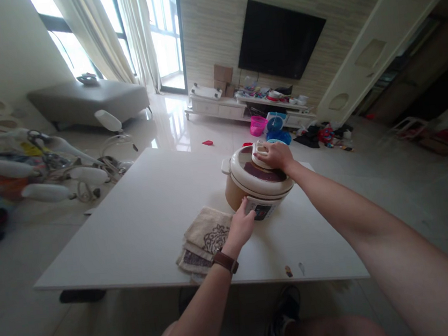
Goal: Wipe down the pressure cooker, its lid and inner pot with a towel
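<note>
A cream and brown electric cooker [236, 188] stands on the white table [145, 225]. My right hand [276, 156] is closed round the handle [260, 154] on top of its lid [257, 177]. My left hand [242, 226], with a brown watch strap at the wrist, presses its fingers against the cooker's front by the control panel [262, 211]. A folded beige patterned cloth [204, 239] lies on the table just left of that hand.
Two small bits [294, 270] lie near the table's front edge. A heap of bottles and cables [46, 166] covers the floor at the left. A grey sofa [87, 100], a low TV cabinet [241, 106] and toys on the floor stand beyond.
</note>
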`<state>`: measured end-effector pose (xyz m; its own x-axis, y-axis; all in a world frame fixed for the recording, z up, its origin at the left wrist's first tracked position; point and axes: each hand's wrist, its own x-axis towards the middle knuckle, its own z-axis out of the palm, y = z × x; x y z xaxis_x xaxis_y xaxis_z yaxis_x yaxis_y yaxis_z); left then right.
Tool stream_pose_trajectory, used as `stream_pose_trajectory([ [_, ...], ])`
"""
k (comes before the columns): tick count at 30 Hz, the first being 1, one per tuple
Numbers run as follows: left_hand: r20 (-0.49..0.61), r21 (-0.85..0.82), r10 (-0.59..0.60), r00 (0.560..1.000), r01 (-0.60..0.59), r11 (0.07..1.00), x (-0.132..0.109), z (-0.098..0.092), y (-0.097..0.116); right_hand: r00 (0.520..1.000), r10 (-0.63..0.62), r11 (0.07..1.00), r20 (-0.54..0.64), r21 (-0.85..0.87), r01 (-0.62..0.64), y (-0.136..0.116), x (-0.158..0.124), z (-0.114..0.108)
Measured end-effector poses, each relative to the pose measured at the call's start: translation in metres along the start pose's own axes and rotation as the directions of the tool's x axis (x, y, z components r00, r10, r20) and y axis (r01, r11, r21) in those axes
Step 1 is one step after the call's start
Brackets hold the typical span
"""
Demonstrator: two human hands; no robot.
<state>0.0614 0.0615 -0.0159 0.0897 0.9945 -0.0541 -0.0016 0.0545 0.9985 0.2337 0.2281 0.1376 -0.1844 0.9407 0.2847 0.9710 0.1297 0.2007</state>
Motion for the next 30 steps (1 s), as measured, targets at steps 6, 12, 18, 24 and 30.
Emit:
stream_pose_trajectory([
  [6, 0.021, 0.196, -0.033, 0.999, 0.028, 0.98, -0.009, 0.0, 0.024, 0.998, 0.063, 0.998, 0.023, 0.011, -0.064, -0.004, 0.002, -0.001],
  [12, 0.013, 0.198, -0.027, 1.0, 0.024, 0.98, -0.009, -0.003, 0.026, 0.989, 0.133, 0.991, 0.064, 0.028, -0.135, -0.014, 0.001, -0.009],
  [18, -0.035, 0.14, -0.017, 0.999, 0.022, 0.99, -0.009, 0.0, 0.022, 0.97, 0.239, 0.969, 0.052, 0.059, -0.242, -0.024, 0.0, -0.01],
  [24, -0.044, 0.147, 0.002, 0.999, 0.004, 0.989, -0.01, 0.0, 0.024, 0.927, 0.372, 0.922, 0.041, 0.094, -0.374, -0.038, 0.005, -0.009],
  [30, -0.036, 0.16, -0.009, 0.999, 0.015, 0.987, -0.013, 0.003, 0.027, 0.917, 0.399, 0.911, 0.022, 0.107, -0.399, -0.041, 0.006, -0.005],
])
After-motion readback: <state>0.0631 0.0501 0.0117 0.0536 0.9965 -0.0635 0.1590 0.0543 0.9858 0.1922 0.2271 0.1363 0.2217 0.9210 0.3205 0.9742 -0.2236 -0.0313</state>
